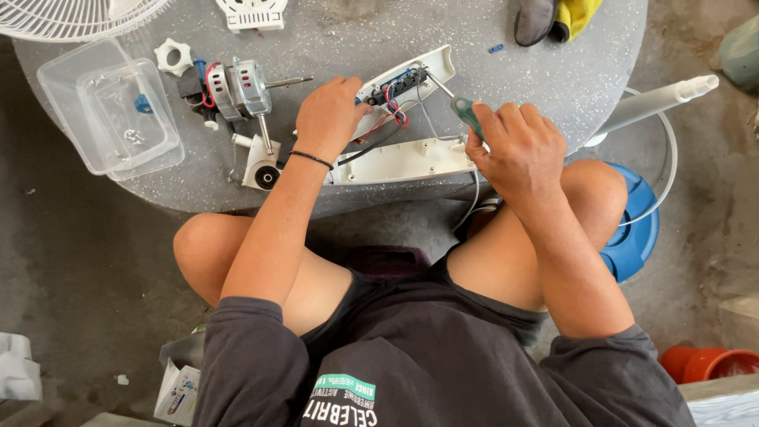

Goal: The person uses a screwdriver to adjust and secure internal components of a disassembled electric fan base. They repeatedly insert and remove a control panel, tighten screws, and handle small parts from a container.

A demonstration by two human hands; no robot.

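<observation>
Screwdriver (pixel 465 111) in our right hand (pixel 518 150), fingers curled tight around its green handle so the thin shaft slants down into the white switch housing (pixel 411 79) on the grey table (pixel 553 71). Our left hand (pixel 328 115) lies over the housing's near end, fingers pressed down on it to keep it from sliding. A second white cover (pixel 403 162) rests just beside it at the table edge. The fan motor (pixel 241 87) sits apart, near a clear plastic box (pixel 103 119) for small parts.
</observation>
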